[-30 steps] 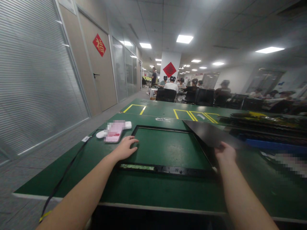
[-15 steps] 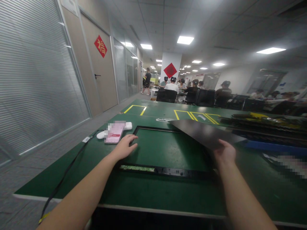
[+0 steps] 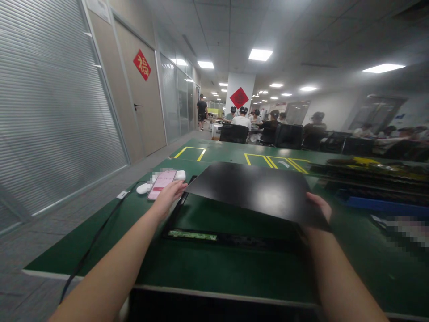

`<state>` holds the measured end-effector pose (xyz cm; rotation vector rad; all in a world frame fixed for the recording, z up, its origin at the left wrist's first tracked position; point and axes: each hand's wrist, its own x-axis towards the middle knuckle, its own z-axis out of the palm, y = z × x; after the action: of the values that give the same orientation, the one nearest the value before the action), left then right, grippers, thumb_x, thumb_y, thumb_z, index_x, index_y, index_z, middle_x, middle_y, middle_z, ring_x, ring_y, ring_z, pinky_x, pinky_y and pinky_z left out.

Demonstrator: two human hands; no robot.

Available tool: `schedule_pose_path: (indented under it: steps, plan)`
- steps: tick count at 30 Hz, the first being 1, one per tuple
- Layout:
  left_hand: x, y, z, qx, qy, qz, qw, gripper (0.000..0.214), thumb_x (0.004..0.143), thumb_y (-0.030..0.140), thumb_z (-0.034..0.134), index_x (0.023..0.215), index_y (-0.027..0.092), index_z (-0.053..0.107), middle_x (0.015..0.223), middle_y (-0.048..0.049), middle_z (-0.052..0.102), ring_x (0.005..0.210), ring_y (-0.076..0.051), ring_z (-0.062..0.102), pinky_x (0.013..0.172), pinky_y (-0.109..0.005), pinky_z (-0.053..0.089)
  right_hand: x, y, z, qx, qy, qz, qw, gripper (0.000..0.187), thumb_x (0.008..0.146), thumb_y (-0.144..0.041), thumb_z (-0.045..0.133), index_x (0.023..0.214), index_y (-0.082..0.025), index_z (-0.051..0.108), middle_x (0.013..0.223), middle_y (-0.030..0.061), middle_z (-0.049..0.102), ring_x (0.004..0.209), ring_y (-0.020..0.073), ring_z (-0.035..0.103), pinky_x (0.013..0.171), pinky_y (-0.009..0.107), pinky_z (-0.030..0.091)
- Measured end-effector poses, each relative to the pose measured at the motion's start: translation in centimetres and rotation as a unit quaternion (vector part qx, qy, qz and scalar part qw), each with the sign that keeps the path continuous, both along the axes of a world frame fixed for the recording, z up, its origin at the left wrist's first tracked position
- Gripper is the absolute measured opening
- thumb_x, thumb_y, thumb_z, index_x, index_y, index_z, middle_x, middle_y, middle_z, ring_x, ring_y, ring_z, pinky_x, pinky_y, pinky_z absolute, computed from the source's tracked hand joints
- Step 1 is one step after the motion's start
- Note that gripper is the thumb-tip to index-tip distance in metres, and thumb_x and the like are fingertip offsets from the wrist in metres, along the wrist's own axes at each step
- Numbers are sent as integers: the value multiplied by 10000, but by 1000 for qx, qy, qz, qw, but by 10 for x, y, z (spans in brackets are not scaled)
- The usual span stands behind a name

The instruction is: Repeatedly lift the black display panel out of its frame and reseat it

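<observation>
A thin flat black panel (image 3: 254,192) is held tilted above a black rectangular frame (image 3: 177,212) lying on the green table (image 3: 214,273). My right hand (image 3: 320,208) grips the panel's right edge, with most of its fingers hidden under the sheet. At the panel's left corner is my left hand (image 3: 170,196), its fingers stretched out; the fingertips are at or against the corner, and I cannot tell whether they bear it. Along the frame's near side runs a green circuit strip (image 3: 192,235). The panel covers the frame's far side and much of its right side.
Left of the frame lie a phone (image 3: 162,183), a white rounded object (image 3: 143,189) and a black cable (image 3: 100,228). Stacked dark parts (image 3: 362,169) and a blue item (image 3: 378,204) are on the right. Yellow tape (image 3: 191,148) marks the table's far part. Several people sit beyond.
The panel has swung left over the frame, and its left corner has come to my left hand. My left hand has shifted slightly left and up. A distant standing person has moved.
</observation>
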<state>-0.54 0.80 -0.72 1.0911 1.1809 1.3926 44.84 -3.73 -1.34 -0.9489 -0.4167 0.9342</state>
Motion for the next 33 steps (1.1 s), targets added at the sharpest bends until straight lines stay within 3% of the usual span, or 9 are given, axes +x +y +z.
schedule_pose_path:
  steps: [4,8,10,12,16,22,28,33]
  plan:
    - [1,-6,9,-52,-109,-35,992,293,805,262,677,1065,128,654,893,-97,759,803,-183,720,723,-263,558,6,2,-9,16,-21,-31,999,83,728,-180,609,796,-199,652,744,26,679,792,220,684,728,354,586]
    - [0,-11,17,-78,-126,-66,987,287,702,104,693,989,116,695,821,-78,753,682,-176,705,603,-248,555,2,-1,-8,25,-70,-86,994,125,720,-127,628,809,-205,668,743,10,686,769,193,680,710,311,576]
    - [-1,-13,21,-91,-123,-91,984,326,683,89,679,1004,131,714,825,-70,757,654,-182,702,557,-251,547,-2,-4,-3,3,-66,-66,996,98,716,-139,645,793,-199,659,721,9,682,715,185,672,671,300,571]
    - [-2,-14,23,-97,-128,-95,982,350,684,97,666,1023,154,727,824,-57,761,614,-176,692,514,-241,529,-6,-6,2,-49,-52,-2,997,51,719,-185,661,767,-187,643,672,20,665,649,196,658,614,316,563]
    - [-9,-10,24,-92,-158,-52,982,349,685,85,645,1012,157,740,790,-48,761,576,-152,674,503,-217,519,-12,-9,8,-183,-44,129,974,134,730,-265,675,813,-164,644,616,39,642,535,201,612,531,335,528]
    - [-15,-10,29,-67,-172,-41,982,360,682,79,620,1020,137,729,726,-43,748,529,-161,666,495,-237,541,-32,-12,8,-193,-79,257,944,277,714,-158,622,990,-171,642,734,53,696,579,210,647,575,355,548]
    - [-10,-18,40,-56,-170,-8,984,371,666,76,610,1010,149,727,803,-49,766,682,-210,726,571,-263,583,-30,-6,4,-187,-128,225,948,136,769,-147,595,895,-121,637,678,53,664,559,160,632,522,253,523]
    - [-7,-18,38,-59,-178,-12,982,378,665,70,602,1005,167,733,817,-37,774,741,-225,738,625,-284,605,-24,-1,-1,-184,-174,169,953,275,786,-123,569,1059,-153,584,655,40,651,524,159,628,461,231,497]
